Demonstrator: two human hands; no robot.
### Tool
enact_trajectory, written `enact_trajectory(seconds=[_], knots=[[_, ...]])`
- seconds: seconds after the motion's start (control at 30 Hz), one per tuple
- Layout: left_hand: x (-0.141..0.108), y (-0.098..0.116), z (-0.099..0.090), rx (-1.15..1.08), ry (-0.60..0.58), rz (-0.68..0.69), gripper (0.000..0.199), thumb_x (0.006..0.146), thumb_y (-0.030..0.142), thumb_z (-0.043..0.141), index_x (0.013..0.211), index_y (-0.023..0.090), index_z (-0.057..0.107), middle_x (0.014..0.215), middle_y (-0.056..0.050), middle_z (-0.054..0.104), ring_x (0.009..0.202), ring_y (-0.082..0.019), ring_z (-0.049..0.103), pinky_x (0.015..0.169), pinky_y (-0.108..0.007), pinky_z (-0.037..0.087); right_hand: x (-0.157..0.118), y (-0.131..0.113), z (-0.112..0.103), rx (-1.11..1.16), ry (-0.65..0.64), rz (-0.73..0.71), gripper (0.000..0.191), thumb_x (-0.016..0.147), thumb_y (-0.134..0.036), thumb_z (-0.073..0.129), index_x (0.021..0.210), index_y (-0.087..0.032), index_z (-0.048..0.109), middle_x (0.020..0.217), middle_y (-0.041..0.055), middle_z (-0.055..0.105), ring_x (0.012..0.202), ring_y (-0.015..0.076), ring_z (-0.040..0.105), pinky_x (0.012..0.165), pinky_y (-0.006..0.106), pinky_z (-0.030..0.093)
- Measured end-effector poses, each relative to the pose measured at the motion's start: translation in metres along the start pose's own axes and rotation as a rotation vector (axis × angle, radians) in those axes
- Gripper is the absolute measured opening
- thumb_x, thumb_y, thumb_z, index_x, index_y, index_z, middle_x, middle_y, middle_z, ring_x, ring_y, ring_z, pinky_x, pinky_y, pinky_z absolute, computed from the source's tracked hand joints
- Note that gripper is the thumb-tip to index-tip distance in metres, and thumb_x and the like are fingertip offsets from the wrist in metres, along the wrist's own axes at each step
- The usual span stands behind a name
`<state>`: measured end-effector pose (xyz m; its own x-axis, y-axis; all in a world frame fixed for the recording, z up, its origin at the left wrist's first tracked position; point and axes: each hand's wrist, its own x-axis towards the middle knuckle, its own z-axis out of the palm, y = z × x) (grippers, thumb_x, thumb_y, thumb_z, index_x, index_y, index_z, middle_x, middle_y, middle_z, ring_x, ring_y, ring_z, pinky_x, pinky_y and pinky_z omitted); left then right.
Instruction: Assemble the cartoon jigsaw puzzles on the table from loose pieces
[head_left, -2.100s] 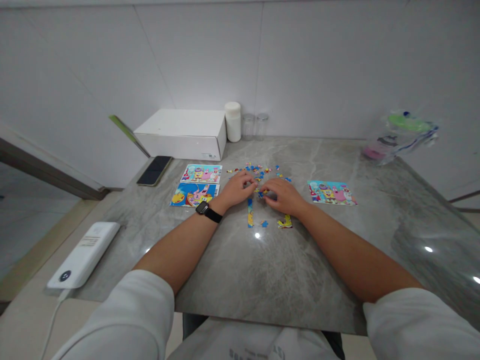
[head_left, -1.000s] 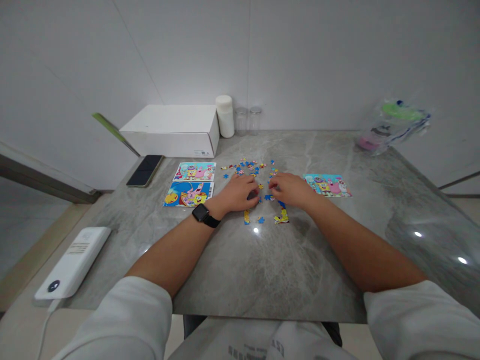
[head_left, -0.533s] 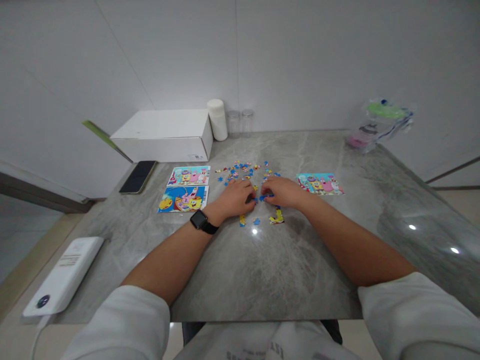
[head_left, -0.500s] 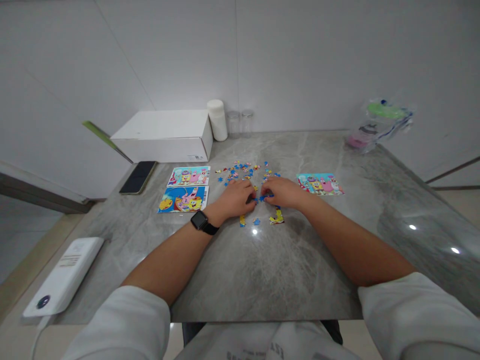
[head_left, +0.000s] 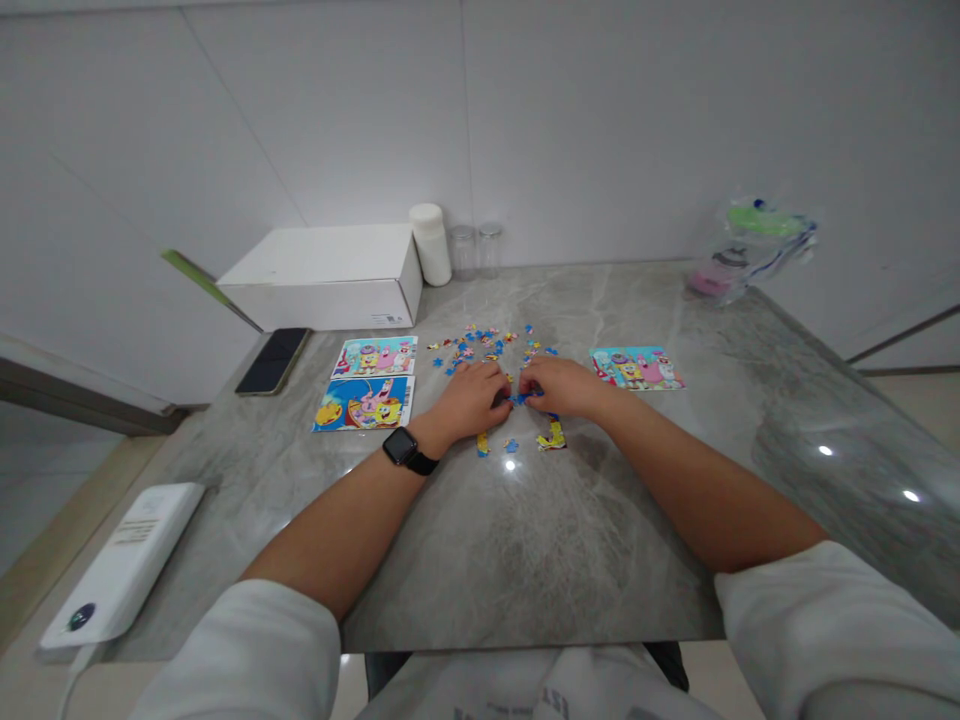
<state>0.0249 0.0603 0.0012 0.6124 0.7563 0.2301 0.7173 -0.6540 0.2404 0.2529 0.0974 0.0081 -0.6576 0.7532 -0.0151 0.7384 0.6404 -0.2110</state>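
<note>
My left hand (head_left: 474, 397), with a black watch on its wrist, is closed at the edge of some blue puzzle pieces (head_left: 517, 400). From the other side my right hand (head_left: 556, 385) pinches at the same blue pieces. Both hands rest low over the table, and their fingers partly cover the pieces. Just in front lie a joined yellow section (head_left: 553, 435), a single light-blue puzzle piece (head_left: 511, 446) and a yellow-and-blue piece (head_left: 482, 445). Beyond my fingers, several loose puzzle pieces (head_left: 487, 345) are scattered.
Two picture cards (head_left: 373, 402) lie left, another card (head_left: 637, 368) right. A phone (head_left: 274, 361), white box (head_left: 319, 300), white bottle (head_left: 430, 245) and clear glasses (head_left: 490, 250) stand or lie farther back. A plastic bag (head_left: 746, 250) sits back right; a white corded device (head_left: 124, 560) front left.
The view has shifted slightly. Both hands stay almost in place at the blue puzzle pieces, with only small finger movement.
</note>
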Motion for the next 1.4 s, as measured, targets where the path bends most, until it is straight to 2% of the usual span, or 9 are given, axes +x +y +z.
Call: enact_trajectory(seconds=[0.33, 0.8, 1.07, 1.4], knots=[[0.0006, -0.0022, 0.0009, -0.015, -0.008, -0.001, 0.017, 0.092, 0.036, 0.068, 0.102, 0.022, 0.073, 0.107, -0.010, 0.068, 0.106, -0.029, 0.063, 0.095, -0.046, 0.047, 0.0005, 0.0011, -0.0025, 0.000, -0.045, 0.001, 0.017, 0.086, -0.024, 0.073, 0.103, -0.024, 0.077, 0.106, 0.0063, 0.075, 0.098, 0.0228, 0.068, 0.083, 0.031, 0.048], [-0.0007, 0.0014, -0.0018, -0.022, -0.003, -0.014, 0.016, 0.090, 0.034, 0.070, 0.100, 0.022, 0.074, 0.107, -0.010, 0.069, 0.105, -0.030, 0.063, 0.096, -0.048, 0.047, 0.0008, 0.0009, 0.0001, 0.005, -0.023, 0.004, 0.015, 0.085, -0.024, 0.074, 0.099, -0.025, 0.077, 0.103, 0.0056, 0.076, 0.095, 0.0228, 0.068, 0.081, 0.031, 0.048], [0.0019, -0.0003, 0.0016, -0.098, -0.008, -0.025, 0.014, 0.085, 0.030, 0.073, 0.097, 0.022, 0.072, 0.104, -0.009, 0.069, 0.103, -0.028, 0.064, 0.095, -0.045, 0.048, 0.0001, -0.0022, -0.0044, 0.006, -0.039, 0.006, 0.014, 0.084, -0.024, 0.075, 0.098, -0.025, 0.078, 0.102, 0.0060, 0.077, 0.095, 0.0241, 0.069, 0.079, 0.031, 0.047], [0.0008, 0.0036, 0.0019, -0.043, -0.008, -0.015, 0.016, 0.091, 0.030, 0.068, 0.103, 0.022, 0.074, 0.108, -0.008, 0.069, 0.108, -0.027, 0.063, 0.097, -0.044, 0.045, 0.0015, -0.0015, -0.0043, -0.004, -0.083, 0.023, 0.019, 0.087, -0.027, 0.072, 0.104, -0.024, 0.077, 0.105, 0.0061, 0.076, 0.098, 0.0236, 0.068, 0.079, 0.030, 0.044]])
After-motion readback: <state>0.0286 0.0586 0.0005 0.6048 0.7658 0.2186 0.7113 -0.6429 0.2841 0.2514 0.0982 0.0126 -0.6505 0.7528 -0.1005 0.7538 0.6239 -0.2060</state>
